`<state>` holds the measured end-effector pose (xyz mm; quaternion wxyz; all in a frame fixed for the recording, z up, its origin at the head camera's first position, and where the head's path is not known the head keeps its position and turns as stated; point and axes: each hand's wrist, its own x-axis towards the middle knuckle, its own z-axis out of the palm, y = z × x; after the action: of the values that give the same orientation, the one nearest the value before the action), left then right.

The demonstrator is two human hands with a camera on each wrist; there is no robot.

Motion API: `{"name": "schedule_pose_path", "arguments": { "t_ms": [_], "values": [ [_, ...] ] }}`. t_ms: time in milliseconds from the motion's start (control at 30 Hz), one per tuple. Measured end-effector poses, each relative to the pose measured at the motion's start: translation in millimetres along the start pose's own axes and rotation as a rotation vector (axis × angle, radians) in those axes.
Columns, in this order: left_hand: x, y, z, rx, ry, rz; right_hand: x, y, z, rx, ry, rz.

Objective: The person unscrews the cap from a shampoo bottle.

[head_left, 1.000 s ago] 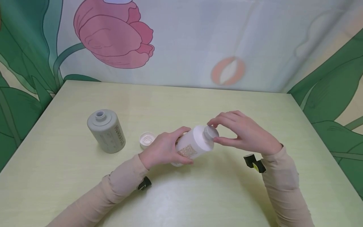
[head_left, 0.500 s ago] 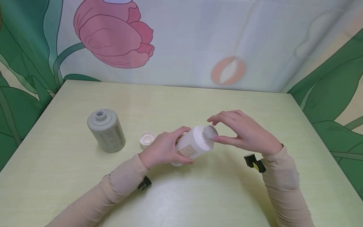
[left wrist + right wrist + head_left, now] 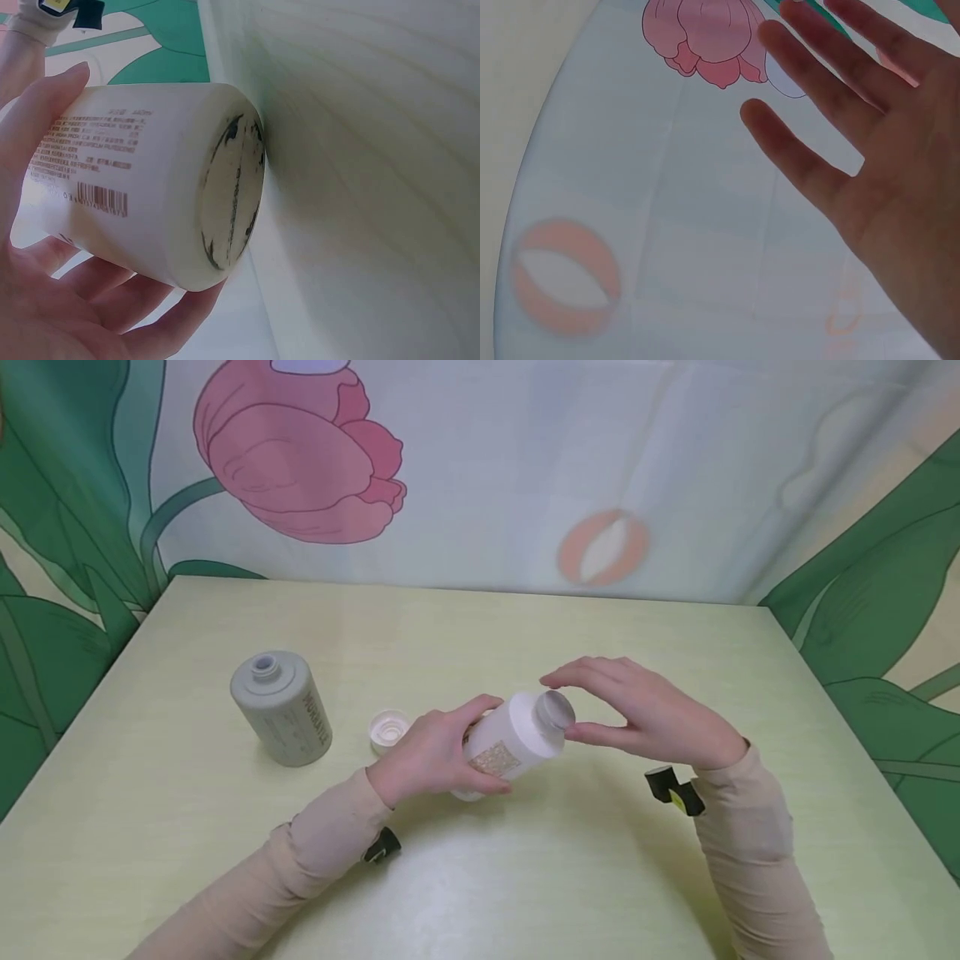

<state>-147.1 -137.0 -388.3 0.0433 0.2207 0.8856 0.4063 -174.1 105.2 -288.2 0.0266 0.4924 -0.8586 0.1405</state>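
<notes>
In the head view my left hand (image 3: 442,747) grips a white bottle (image 3: 517,727) round its body, holding it tilted with the top toward the right. The left wrist view shows fine print, a barcode and dark scuffs on the bottle's base, with my left fingers (image 3: 161,322) beneath it. A round white cap (image 3: 556,710) is on the bottle's neck. My right hand (image 3: 637,706) is at the cap, its thumb at the lower edge and its fingers extended just above. Neither bottle nor cap appears in the right wrist view, where the right fingers (image 3: 795,146) look spread.
A grey bottle (image 3: 281,710) with an uncovered neck stands upright at the left of the pale table (image 3: 465,627). A loose white cap (image 3: 388,731) lies with its inside facing up, just behind my left hand. A flower-printed cloth (image 3: 480,468) hangs beyond the table.
My right fingers were touching the cap a second ago, lifted off it, and now hover slightly farther left over it. The left hand and white bottle have stayed nearly still.
</notes>
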Motion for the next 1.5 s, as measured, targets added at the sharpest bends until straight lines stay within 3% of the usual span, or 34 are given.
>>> {"name": "schedule_pose_path", "arguments": {
  "t_ms": [200,467,700,900,1100,1233,1500],
  "values": [
    [0.5,2.4,0.3,-0.010,0.001,-0.001,0.2,0.8,2.6,-0.052,0.048,0.062],
    [0.9,3.4,-0.3,0.015,-0.008,-0.006,-1.9,0.3,3.1,-0.021,0.044,-0.047],
    [0.2,3.2,-0.5,0.001,-0.013,-0.015,0.2,-2.0,3.9,-0.080,0.061,0.034],
    [0.8,2.9,0.5,-0.012,-0.009,-0.014,1.4,0.0,6.9,-0.148,0.108,0.031],
    [2.5,3.4,1.6,0.006,-0.004,0.005,-1.4,-0.6,4.6,-0.109,0.073,-0.005],
    [1.6,3.6,0.9,0.014,-0.002,0.000,-1.5,-0.8,4.1,-0.082,0.041,0.023],
    [-1.8,2.5,-0.6,0.000,-0.002,-0.014,2.9,-0.1,7.8,-0.076,0.074,0.035]
  ]
}}
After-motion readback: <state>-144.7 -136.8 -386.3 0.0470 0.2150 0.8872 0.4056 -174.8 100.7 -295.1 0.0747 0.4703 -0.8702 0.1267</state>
